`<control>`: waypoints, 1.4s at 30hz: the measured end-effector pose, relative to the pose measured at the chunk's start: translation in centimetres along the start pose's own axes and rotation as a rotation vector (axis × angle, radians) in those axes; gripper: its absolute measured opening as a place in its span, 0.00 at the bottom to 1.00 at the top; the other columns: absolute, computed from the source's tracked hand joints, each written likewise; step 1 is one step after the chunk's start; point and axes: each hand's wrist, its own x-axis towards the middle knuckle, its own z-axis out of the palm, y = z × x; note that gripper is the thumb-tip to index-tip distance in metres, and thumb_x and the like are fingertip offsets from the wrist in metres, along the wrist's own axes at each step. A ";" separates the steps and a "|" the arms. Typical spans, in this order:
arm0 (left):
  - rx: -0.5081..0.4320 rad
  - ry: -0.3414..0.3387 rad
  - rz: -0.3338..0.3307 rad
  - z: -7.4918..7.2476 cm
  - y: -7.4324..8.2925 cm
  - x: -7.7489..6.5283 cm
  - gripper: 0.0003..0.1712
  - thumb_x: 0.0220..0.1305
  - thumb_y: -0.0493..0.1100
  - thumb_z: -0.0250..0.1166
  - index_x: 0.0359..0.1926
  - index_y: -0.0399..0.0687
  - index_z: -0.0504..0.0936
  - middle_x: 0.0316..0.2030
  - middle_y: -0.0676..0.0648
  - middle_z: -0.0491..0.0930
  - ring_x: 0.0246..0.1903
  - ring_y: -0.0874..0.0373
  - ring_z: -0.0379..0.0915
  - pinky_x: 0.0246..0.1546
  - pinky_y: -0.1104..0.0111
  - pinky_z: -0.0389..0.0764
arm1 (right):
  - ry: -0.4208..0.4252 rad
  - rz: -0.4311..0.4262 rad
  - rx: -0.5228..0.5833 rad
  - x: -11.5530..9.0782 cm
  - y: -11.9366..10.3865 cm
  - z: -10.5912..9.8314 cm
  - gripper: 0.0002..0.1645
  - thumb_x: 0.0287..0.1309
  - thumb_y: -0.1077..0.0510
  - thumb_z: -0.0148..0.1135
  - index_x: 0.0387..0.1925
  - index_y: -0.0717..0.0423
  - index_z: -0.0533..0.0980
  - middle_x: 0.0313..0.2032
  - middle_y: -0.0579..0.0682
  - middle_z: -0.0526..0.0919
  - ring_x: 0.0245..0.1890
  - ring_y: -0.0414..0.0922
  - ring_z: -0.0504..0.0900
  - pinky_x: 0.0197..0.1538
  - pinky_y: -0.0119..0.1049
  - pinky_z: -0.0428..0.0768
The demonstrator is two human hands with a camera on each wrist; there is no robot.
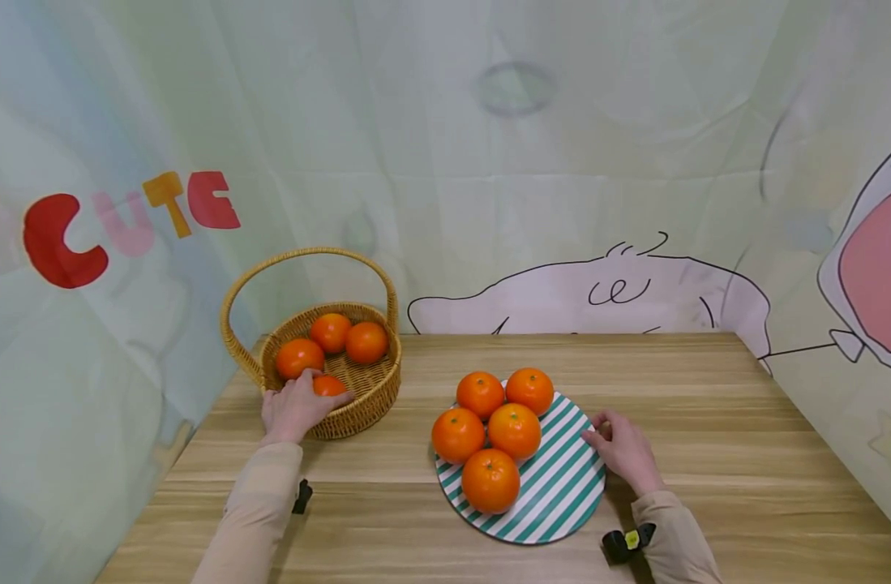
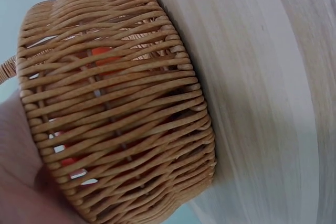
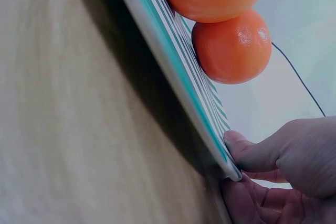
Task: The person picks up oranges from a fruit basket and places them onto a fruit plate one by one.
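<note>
At the left, my left hand (image 1: 297,410) reaches over the near rim of a wicker basket (image 1: 365,416) with a tall handle. Its fingers and thumb are around an orange (image 1: 329,385) inside; the palm side is hidden. In the left wrist view the basket's woven wall (image 2: 115,108) covers most of that orange, and part of the hand (image 2: 18,166) shows above the rim. My right hand (image 1: 623,448) pinches the right edge of a round board (image 1: 562,487) with green and white stripes. The right wrist view shows the thumb (image 3: 244,148) on top and fingers beneath the edge.
Three more oranges (image 1: 331,332) lie toward the back and left of the basket. Several oranges (image 1: 514,431) sit bunched on the board's left half. Both stand on a wooden table (image 1: 416,519), with a printed curtain (image 1: 445,162) behind.
</note>
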 end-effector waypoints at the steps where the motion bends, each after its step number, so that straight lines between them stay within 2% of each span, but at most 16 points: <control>1: -0.005 0.004 0.002 0.0 0.0 0.0 0.49 0.56 0.70 0.66 0.67 0.40 0.69 0.57 0.26 0.76 0.56 0.35 0.74 0.60 0.41 0.58 | 0.000 0.001 0.000 0.0 0.0 0.0 0.14 0.65 0.58 0.63 0.46 0.66 0.75 0.28 0.54 0.76 0.28 0.47 0.72 0.31 0.36 0.66; 5: -0.030 0.035 0.014 0.1 0.0 0.0 0.48 0.55 0.69 0.67 0.66 0.39 0.70 0.57 0.27 0.74 0.56 0.34 0.73 0.59 0.40 0.58 | -0.006 0.010 0.005 0.0 0.0 0.0 0.15 0.66 0.58 0.63 0.46 0.65 0.75 0.29 0.54 0.76 0.29 0.47 0.72 0.32 0.36 0.66; 11: -0.032 0.123 0.055 0.3 -0.1 0.1 0.47 0.53 0.66 0.70 0.63 0.38 0.72 0.54 0.28 0.77 0.53 0.29 0.74 0.53 0.42 0.67 | -0.007 0.014 0.008 0.1 -0.1 0.0 0.14 0.66 0.58 0.63 0.47 0.65 0.75 0.29 0.54 0.77 0.30 0.48 0.72 0.32 0.36 0.66; 14: -0.031 0.144 0.060 0.2 -0.1 0.2 0.46 0.52 0.65 0.71 0.63 0.39 0.71 0.54 0.28 0.78 0.52 0.27 0.72 0.49 0.42 0.71 | -0.005 0.011 0.007 0.0 -0.1 0.0 0.14 0.66 0.58 0.63 0.47 0.65 0.75 0.29 0.54 0.77 0.30 0.48 0.72 0.32 0.36 0.66; 21: -0.094 0.148 0.038 0.2 0.1 0.0 0.43 0.54 0.60 0.71 0.63 0.42 0.68 0.61 0.31 0.69 0.58 0.28 0.62 0.48 0.33 0.75 | -0.008 0.018 0.005 -0.1 -0.2 -0.1 0.15 0.66 0.58 0.63 0.48 0.66 0.75 0.30 0.55 0.77 0.30 0.48 0.72 0.32 0.35 0.67; 30: -0.132 0.207 0.067 0.3 0.2 -0.1 0.41 0.55 0.57 0.71 0.63 0.42 0.68 0.62 0.30 0.63 0.58 0.28 0.59 0.45 0.31 0.74 | -0.006 0.015 0.007 0.0 -0.1 -0.1 0.15 0.66 0.58 0.63 0.48 0.65 0.75 0.30 0.55 0.78 0.30 0.48 0.73 0.32 0.35 0.67; 37: -0.158 0.291 0.105 0.5 0.1 -0.1 0.40 0.52 0.52 0.71 0.62 0.43 0.66 0.53 0.28 0.71 0.51 0.27 0.68 0.45 0.36 0.75 | -0.012 0.023 0.005 0.0 -0.1 -0.1 0.15 0.66 0.58 0.63 0.48 0.65 0.75 0.31 0.55 0.78 0.30 0.48 0.73 0.32 0.35 0.67; 42: -0.192 0.368 0.125 0.7 0.2 -0.1 0.42 0.50 0.50 0.73 0.60 0.38 0.64 0.48 0.26 0.73 0.47 0.26 0.73 0.47 0.38 0.76 | -0.010 0.018 0.006 0.0 -0.1 -0.1 0.15 0.67 0.57 0.62 0.48 0.65 0.75 0.31 0.56 0.78 0.30 0.48 0.73 0.32 0.35 0.67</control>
